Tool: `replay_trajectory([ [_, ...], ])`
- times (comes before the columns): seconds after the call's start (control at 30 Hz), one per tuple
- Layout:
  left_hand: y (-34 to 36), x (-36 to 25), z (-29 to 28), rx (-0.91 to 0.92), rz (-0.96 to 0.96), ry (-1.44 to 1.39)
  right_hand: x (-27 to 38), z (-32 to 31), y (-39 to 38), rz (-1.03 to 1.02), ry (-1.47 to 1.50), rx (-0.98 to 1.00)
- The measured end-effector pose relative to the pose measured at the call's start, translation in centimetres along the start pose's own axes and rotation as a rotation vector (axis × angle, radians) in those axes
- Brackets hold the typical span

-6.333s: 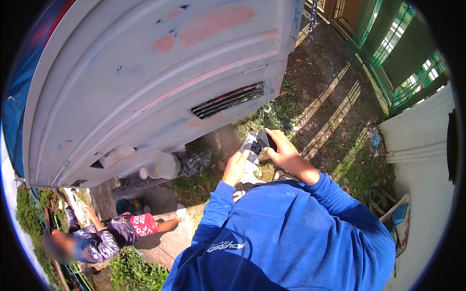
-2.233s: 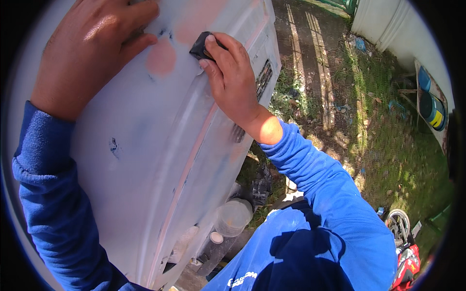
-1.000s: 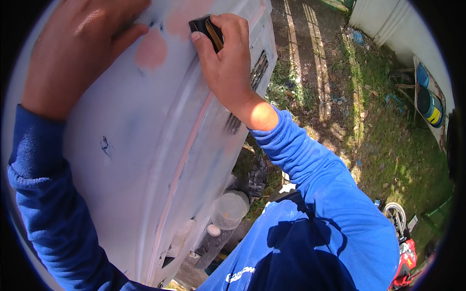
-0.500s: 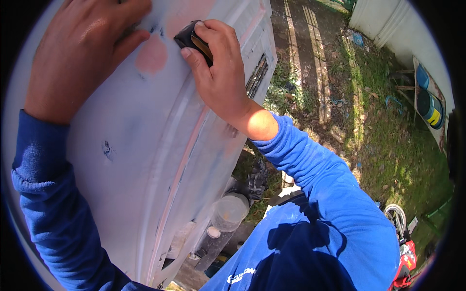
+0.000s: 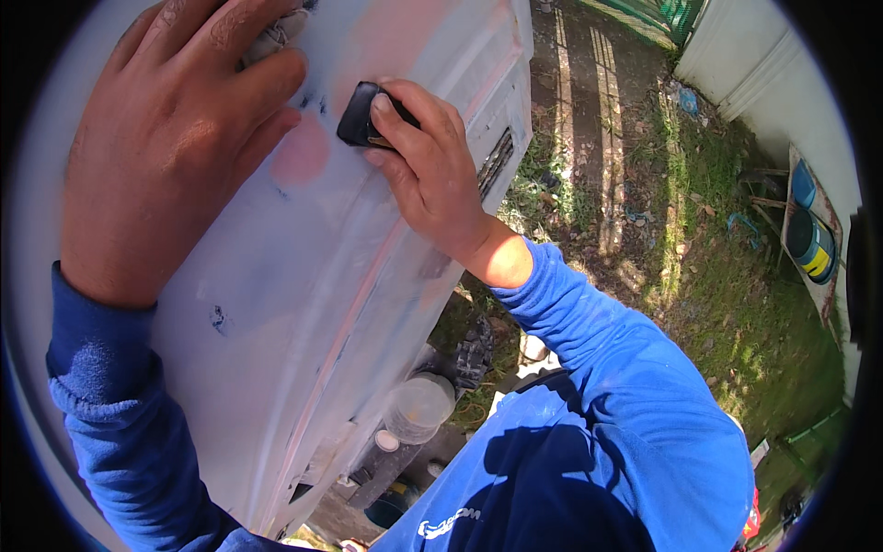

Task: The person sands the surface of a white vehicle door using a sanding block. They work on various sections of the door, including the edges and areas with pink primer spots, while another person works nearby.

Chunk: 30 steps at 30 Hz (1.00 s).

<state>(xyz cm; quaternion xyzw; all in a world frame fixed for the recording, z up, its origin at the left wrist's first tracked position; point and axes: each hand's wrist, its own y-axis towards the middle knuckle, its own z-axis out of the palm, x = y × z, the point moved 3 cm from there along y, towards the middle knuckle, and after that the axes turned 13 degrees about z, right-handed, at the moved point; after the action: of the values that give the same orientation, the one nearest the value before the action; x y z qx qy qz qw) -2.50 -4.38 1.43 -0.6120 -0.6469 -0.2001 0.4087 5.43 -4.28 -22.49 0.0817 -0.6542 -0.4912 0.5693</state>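
Note:
My left hand point(image 5: 175, 156) lies over the upper part of the grey, pink-patched panel point(image 5: 239, 386), fingers bent around a pale crumpled thing point(image 5: 280, 28) that I cannot make out. My right hand point(image 5: 432, 175) grips a small black block point(image 5: 361, 115), thumb and fingers pressed to its sides, holding it against the panel beside a round pink patch point(image 5: 299, 152). The two hands are apart, with the block a little right of my left thumb. A dark slotted vent point(image 5: 495, 164) is in the panel right of my right hand.
Right of the panel lie sunlit dirt and grass point(image 5: 699, 304). A white wall point(image 5: 745, 64) stands at the right, with a wheelbarrow point(image 5: 823, 299) holding buckets point(image 5: 809, 239) beside it. Below the panel's edge are a translucent tub point(image 5: 414, 405) and a small white lid point(image 5: 386, 440).
Earlier, both hands held the block away from the panel; now the block is on it. Over the last second the block has shifted left across the panel, while the whole view has shifted downward.

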Motion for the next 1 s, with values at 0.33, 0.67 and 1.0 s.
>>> replay_trajectory([
  [0.33, 0.6, -0.3, -0.2, -0.098, -0.038, -0.066, -1.3, -0.6, 2.5, -0.167, -0.052, 0.05],
  [0.67, 0.3, -0.3, -0.4, -0.063, -0.061, -0.07, -2.5, -1.0, 2.5, -0.214, -0.05, 0.063],
  [1.0, 0.7, -0.2, -0.7, -0.019, -0.057, -0.082, -2.8, -1.0, 3.0, -0.258, -0.035, 0.083],
])
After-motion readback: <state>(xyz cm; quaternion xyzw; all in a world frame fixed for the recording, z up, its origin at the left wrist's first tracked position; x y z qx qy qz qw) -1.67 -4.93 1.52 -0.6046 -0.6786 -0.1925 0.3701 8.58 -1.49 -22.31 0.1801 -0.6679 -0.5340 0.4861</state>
